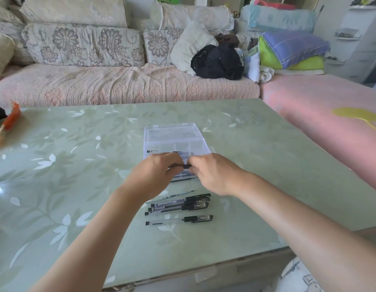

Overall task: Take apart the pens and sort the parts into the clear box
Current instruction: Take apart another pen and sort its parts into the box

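Head view is showing a person reaching both bare forearms across a pale green glass-topped table patterned with white leaves. A clear plastic compartment box is sitting open at mid-table, its transparent lid raised at the far side. The hands are meeting just above the near edge of this box. The left hand and the right hand are each pinching one end of a short black pen piece between curled fingers and thumb. How far the piece is running into either palm cannot be told.

A small black-tipped pen part is lying in a compartment at the box's left side. A thin dark pen barrel is lying along the box's near edge, under the hands; whether it is resting inside or outside the wall cannot be told.

Nearer the person, a bundle of clear-barrelled gel pens with black caps is lying with the pens touching one another. A slim ink refill is resting just beyond the bundle. One single capped gel pen is lying apart, on the near side.

Beyond the table, a floral-cushioned sofa is carrying a crumpled black garment and folded blue and lime bedding. An orange wrapper is lying at the table's far left edge.
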Demonstrator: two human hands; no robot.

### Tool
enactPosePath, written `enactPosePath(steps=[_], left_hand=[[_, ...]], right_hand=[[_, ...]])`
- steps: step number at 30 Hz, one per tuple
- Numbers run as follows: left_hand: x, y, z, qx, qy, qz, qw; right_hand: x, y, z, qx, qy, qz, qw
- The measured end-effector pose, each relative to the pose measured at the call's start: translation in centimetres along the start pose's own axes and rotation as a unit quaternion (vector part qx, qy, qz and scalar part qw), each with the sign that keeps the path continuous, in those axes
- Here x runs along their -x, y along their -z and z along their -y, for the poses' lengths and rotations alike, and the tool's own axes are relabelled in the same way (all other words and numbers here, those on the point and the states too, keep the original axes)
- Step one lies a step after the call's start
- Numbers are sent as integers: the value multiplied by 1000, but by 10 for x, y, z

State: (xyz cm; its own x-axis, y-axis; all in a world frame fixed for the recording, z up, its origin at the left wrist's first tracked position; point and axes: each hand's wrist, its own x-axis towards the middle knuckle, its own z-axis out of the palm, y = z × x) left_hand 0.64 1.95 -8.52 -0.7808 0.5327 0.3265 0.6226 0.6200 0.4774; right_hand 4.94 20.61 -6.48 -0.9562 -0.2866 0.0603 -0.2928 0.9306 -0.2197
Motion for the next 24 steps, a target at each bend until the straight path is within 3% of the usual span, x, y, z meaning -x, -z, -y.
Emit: enactPosePath(steps=[8, 24], left_hand=[[7, 1, 3, 6, 41, 31, 999], [17, 2, 9, -58, 97, 83, 990]], right_hand=[[10, -1, 1, -74, -25, 24, 997], [33, -16, -61, -80, -80, 35, 993]])
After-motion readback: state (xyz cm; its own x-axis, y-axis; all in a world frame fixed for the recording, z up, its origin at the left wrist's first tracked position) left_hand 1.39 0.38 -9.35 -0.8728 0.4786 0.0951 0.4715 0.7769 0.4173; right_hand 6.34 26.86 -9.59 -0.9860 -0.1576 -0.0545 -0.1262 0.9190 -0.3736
